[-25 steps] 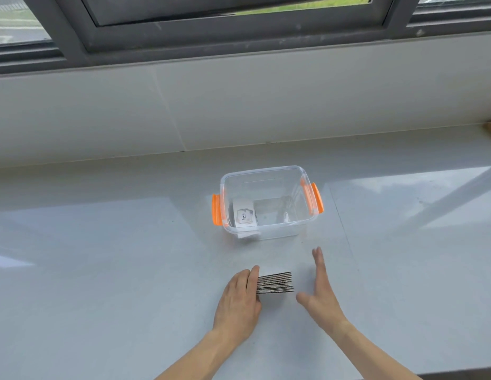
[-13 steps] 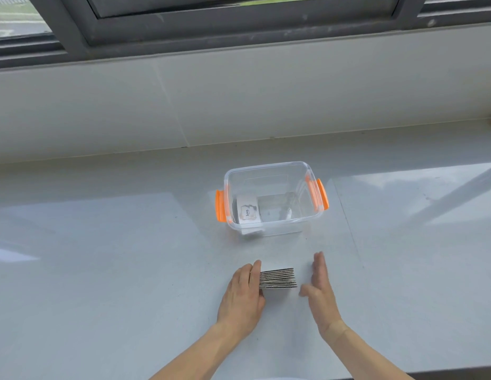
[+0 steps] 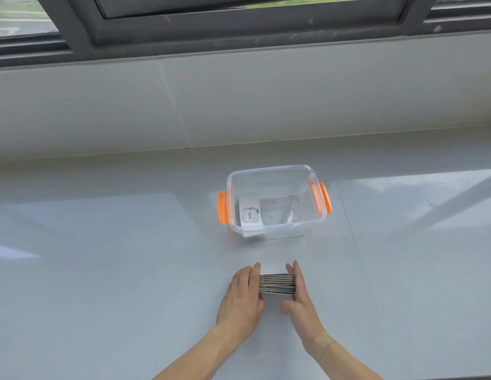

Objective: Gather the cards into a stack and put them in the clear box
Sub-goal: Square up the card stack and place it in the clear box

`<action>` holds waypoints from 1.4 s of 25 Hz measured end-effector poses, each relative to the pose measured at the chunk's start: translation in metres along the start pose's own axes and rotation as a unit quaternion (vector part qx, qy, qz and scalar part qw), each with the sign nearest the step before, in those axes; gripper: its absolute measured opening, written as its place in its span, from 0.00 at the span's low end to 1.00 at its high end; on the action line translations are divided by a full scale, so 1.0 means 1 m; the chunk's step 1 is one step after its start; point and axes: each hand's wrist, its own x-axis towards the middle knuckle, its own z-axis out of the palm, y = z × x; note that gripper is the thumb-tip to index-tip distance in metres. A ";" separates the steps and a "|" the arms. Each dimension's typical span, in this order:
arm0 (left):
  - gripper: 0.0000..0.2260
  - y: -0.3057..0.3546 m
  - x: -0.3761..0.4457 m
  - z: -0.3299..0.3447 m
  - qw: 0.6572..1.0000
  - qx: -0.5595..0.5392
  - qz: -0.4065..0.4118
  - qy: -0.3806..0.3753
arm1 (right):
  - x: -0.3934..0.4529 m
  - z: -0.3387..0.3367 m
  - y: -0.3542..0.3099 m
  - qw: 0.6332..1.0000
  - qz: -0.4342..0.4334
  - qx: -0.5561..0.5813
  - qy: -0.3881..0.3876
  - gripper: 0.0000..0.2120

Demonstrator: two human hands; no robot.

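A row of dark-edged cards (image 3: 277, 283) stands on edge on the pale counter, squeezed between my two hands. My left hand (image 3: 243, 296) presses flat against the cards' left end. My right hand (image 3: 300, 298) presses against their right end, fingers straight. Behind them stands the clear box (image 3: 274, 234) with orange side latches, lid off. A white card (image 3: 250, 215) printed "love" lies inside the box at its left side.
The glossy grey counter (image 3: 102, 256) stretches wide to both sides. A tiled wall (image 3: 239, 97) and a dark window frame (image 3: 239, 26) rise behind the box. The counter's front edge (image 3: 458, 377) runs just below my forearms.
My right hand has moved left from open air until it touches the right end of the cards. My left hand stayed against the left end.
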 end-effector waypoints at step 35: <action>0.16 -0.041 0.013 0.000 0.996 -0.049 0.034 -0.062 | 0.028 -0.035 -0.016 0.741 -0.264 -0.615 -0.060 0.17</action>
